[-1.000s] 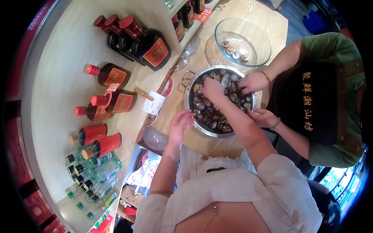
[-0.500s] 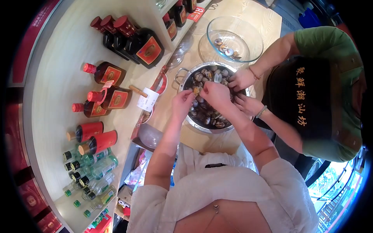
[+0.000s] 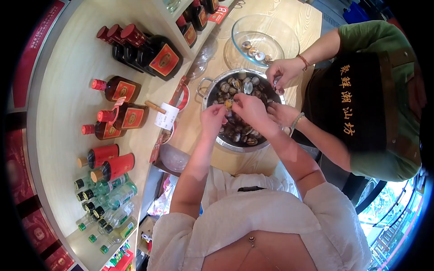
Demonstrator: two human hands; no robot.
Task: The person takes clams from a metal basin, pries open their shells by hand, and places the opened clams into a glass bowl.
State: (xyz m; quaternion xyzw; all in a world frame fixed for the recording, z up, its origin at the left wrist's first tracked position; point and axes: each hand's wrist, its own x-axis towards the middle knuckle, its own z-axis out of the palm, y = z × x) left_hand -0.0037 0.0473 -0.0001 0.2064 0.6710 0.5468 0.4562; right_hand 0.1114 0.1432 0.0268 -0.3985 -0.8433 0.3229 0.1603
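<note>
While many closed clams (image 3: 247, 134) fill the metal bowl (image 3: 235, 148) in the head view, an opened clam (image 3: 228, 104) with orange flesh lies between the person's two hands, over the bowl's left part; the left hand (image 3: 213, 119) is at its left, partly over the rim, and the right hand (image 3: 251, 109) is at its right, above the other clams. The left hand's fingers are bent, thumb and fingertips drawn close together beside the shell; the right hand's fingers curl down to its other edge; whether either hand is closed firmly on it, one cannot tell.

Farther up in the bowl, beyond the right hand, a pale clam (image 3: 248, 87) gapes among the dark shells. At the bowl's right side are a co-worker's hands: the upper hand (image 3: 285, 73) pinches a small shell (image 3: 278, 86) near the rim; the lower hand (image 3: 284, 114) reaches to the rim, its fingertips partly hidden, so its grip cannot be told.

Just beyond the metal bowl, a glass bowl (image 3: 298, 44) holds a few open shells (image 3: 259, 56); both bowls stand on the wooden table (image 3: 312, 19). Left of them, a paper slip (image 3: 166, 116) lies near the table's edge, beside shelves (image 3: 68, 122) with dark bottles (image 3: 163, 61).
</note>
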